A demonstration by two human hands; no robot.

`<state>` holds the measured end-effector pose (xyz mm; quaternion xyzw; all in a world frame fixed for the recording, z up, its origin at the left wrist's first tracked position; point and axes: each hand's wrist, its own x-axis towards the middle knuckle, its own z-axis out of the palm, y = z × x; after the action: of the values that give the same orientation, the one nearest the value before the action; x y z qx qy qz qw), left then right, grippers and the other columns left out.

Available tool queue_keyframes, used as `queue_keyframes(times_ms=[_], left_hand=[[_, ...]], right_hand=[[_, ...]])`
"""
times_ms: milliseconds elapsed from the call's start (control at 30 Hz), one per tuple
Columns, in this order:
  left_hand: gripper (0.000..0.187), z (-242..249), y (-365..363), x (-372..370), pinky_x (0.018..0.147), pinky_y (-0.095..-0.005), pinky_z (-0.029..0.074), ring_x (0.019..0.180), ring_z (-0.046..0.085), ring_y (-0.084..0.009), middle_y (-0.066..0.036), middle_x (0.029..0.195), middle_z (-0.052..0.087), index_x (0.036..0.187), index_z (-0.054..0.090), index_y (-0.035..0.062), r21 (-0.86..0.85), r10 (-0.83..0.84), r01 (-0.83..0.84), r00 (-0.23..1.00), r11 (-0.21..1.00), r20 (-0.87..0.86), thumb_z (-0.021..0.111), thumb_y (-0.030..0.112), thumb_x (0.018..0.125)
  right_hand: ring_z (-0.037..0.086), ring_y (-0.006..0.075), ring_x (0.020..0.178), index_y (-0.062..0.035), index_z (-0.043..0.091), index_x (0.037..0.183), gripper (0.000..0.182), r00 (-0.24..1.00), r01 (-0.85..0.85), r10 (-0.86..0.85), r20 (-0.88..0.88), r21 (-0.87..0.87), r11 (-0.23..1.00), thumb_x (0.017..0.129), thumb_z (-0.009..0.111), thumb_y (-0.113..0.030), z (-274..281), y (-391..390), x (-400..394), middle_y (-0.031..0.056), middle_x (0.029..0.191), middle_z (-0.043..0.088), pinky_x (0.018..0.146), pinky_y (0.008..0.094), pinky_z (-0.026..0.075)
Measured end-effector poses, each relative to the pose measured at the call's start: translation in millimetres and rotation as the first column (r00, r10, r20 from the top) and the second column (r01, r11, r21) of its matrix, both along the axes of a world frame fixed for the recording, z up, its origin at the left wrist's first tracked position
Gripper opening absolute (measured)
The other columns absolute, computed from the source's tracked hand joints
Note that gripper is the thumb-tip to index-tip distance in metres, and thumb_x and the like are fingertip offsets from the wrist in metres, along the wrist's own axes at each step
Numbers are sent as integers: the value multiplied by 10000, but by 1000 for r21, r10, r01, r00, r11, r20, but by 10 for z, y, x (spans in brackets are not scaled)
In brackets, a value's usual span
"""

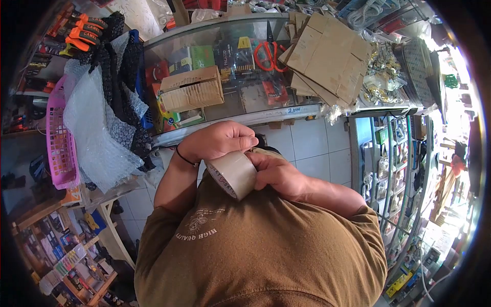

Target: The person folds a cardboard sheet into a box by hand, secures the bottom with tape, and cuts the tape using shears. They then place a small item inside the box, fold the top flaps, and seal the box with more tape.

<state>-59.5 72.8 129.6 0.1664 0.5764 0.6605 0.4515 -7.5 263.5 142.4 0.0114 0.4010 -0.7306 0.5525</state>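
The person's brown T-shirt (261,245) is filling the lower centre of the frame. Just above it, both hands are holding a roll of tan packing tape (232,174) close against the chest. The left hand (220,140) is curling over the top of the roll, fingers closed on its edge, with a dark band around the wrist. The right hand (279,174) is closing on the roll from the right side, its thumb pressing at the rim.

Beyond the hands, a tiled floor (312,148) is showing. Farther off, across the upper centre, a glass display surface (240,110) is carrying a small corrugated box (193,89), flattened cardboard sheets (327,53) and red-handled scissors (268,53). At the left, bubble wrap (94,133) is hanging beside a pink plastic basket (59,138).
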Motion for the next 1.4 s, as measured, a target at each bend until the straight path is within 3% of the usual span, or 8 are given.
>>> queue_keyframes(times_ms=[67, 200, 367, 867, 1033, 1267, 1333, 1400], left_hand=[[326, 38, -6, -8, 516, -194, 327, 596, 388, -13, 65, 638, 445, 721, 517, 51, -6, -27, 27, 1000, 1000, -11, 494, 292, 939], [327, 55, 1, -1, 514, -194, 325, 593, 387, -13, 65, 638, 446, 721, 518, 51, 12, -13, 13, 1000, 1000, 1, 494, 294, 939], [334, 55, 17, -7, 517, -194, 324, 592, 386, -14, 67, 638, 443, 721, 519, 53, -2, -17, 17, 1000, 1000, -14, 496, 304, 938], [336, 16, 66, -16, 523, -209, 326, 613, 364, -12, 76, 631, 415, 715, 519, 40, -24, -17, 16, 998, 1000, -60, 492, 289, 939], [321, -106, 20, 58, 510, -198, 324, 588, 384, -12, 64, 618, 436, 695, 508, 55, 63, 140, -137, 989, 989, -40, 491, 265, 938], [319, -51, 143, 322, 503, -201, 342, 536, 424, -46, 21, 594, 456, 669, 449, 58, 198, 678, -661, 735, 723, -22, 451, 205, 952], [327, 94, 280, 368, 505, -204, 333, 541, 410, -43, 22, 593, 451, 670, 444, 59, 121, 835, -858, 439, 499, -332, 441, 211, 959], [318, 237, 422, 439, 510, -205, 321, 549, 393, -41, 23, 601, 450, 682, 438, 59, 78, 867, -915, 345, 396, -360, 435, 209, 963]], right_hand=[[506, 92, 877, -21, 544, 1074, 336, 998, -24, 23, -50, -17, 1000, 752, 458, -61, 5, 20, -8, 6, 967, 567, 787, 245, 388], [477, 82, 818, -36, 554, 998, 249, 996, 90, -88, 34, -72, 993, 777, 458, -100, 36, 35, 0, -17, 903, 542, 744, 240, 367], [379, 63, 726, -81, 533, 816, 91, 994, 53, -49, -95, 40, 998, 811, 465, -141, -33, 59, -13, -50, 765, 437, 679, 222, 303], [507, 98, 852, -18, 553, 971, 267, 999, 42, -39, 35, -88, 995, 722, 456, -11, -32, 129, -30, 25, 900, 562, 777, 230, 384], [505, 129, 933, 7, 532, 1062, 325, 994, 27, -40, -99, -122, 992, 746, 471, -38, -85, 208, -65, 49, 991, 554, 840, 260, 386], [490, 135, 950, -16, 489, 1159, 315, 831, 137, -77, -551, 68, 988, 903, 500, -200, -101, 392, -188, 64, 1093, 498, 879, 273, 373], [457, 159, 1015, -21, 448, 1229, 396, 853, 150, -103, -511, 51, 987, 902, 516, -233, -70, 403, -222, 85, 1180, 445, 909, 270, 355], [415, 192, 1068, -30, 369, 1317, 530, 674, 322, -236, -700, -10, 947, 886, 544, -285, -70, 370, -272, 102, 1239, 393, 886, 287, 378]])
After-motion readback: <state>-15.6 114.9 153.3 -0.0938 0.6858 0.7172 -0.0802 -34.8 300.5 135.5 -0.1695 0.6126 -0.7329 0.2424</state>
